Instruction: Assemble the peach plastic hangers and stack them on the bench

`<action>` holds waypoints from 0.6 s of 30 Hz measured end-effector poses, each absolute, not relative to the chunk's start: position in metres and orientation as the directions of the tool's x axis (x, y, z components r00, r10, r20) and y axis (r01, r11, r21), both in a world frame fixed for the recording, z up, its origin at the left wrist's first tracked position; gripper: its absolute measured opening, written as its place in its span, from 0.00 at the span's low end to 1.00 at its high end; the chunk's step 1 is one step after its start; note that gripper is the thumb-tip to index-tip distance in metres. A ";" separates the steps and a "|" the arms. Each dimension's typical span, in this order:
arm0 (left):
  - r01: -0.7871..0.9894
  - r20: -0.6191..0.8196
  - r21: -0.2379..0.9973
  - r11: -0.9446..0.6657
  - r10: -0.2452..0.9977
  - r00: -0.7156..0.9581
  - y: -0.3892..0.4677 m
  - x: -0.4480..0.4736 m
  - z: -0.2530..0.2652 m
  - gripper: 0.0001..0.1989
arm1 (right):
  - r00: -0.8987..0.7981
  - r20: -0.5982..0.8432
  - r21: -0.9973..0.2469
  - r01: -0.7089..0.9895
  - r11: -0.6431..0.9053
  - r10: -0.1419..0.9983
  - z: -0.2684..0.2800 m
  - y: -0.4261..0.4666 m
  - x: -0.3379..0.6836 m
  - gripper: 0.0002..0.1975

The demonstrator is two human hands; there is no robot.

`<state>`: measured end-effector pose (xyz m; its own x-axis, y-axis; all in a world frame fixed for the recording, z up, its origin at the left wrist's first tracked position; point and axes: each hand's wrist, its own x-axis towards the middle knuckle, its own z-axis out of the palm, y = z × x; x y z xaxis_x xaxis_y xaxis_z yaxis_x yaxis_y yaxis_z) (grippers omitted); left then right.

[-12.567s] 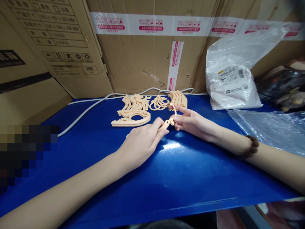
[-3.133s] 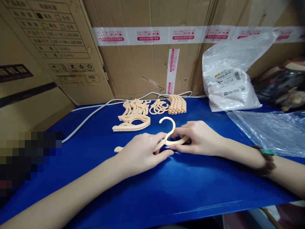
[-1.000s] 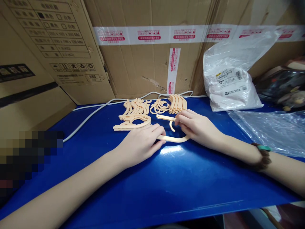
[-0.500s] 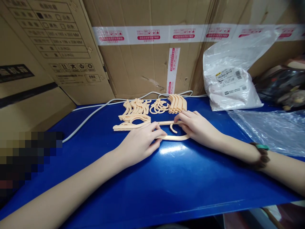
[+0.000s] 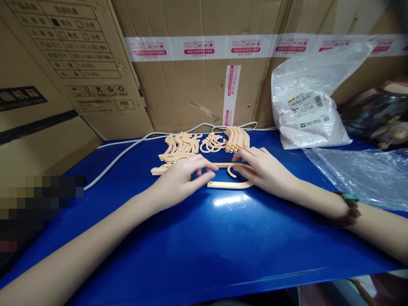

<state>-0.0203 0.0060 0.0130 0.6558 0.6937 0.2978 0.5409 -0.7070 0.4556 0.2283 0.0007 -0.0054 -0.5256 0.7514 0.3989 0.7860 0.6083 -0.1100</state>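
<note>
A cream plastic folding clothes hanger (image 5: 228, 185) lies on the blue table, its lower arm reaching left with a bare end. Its small hook (image 5: 230, 172) curves between the lower arm and a straight upper bar. My right hand (image 5: 263, 170) grips the hanger's right side, fingertips on the upper bar, and hides the bend. My left hand (image 5: 181, 180) hovers left of the hanger, thumb and forefinger apart, holding nothing. Behind my left hand, folded hangers (image 5: 157, 171) are partly hidden. Farther back lie piles of curved arms (image 5: 180, 143), loose hooks (image 5: 212, 143) and stacked curved pieces (image 5: 237, 138).
Cardboard boxes (image 5: 197, 89) wall off the back and left. A white cable (image 5: 119, 158) runs along the table's rear. At right stand a white plastic bag (image 5: 309, 114) and a flat clear plastic sheet (image 5: 366, 174). The table's front edge (image 5: 255, 285) is near me.
My left hand has let go of the hanger's lower arm and moved up and left, uncovering that arm's end. My right hand stays nearly in place on the hanger.
</note>
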 end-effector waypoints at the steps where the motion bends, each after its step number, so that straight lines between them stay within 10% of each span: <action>1: 0.554 0.313 0.498 -0.667 0.734 0.602 0.012 -0.024 0.016 0.14 | -0.535 0.413 -0.088 0.782 0.617 0.737 -0.003 -0.002 0.227 0.06; 9: 0.809 0.419 0.540 -0.232 0.908 -0.019 0.068 -0.079 0.021 0.12 | -0.715 0.393 0.004 0.630 0.776 0.578 0.001 -0.024 0.216 0.14; 18: 0.759 0.159 0.649 -0.053 0.985 -0.068 0.098 -0.097 -0.008 0.18 | -0.738 0.363 -0.008 0.608 0.794 0.569 -0.001 -0.022 0.213 0.13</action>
<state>-0.0965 0.0977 -0.0076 -0.0677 0.9849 0.1591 0.7587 -0.0527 0.6493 0.2133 -0.0224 -0.0013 -0.7379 0.5690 0.3629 0.6081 0.7938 -0.0081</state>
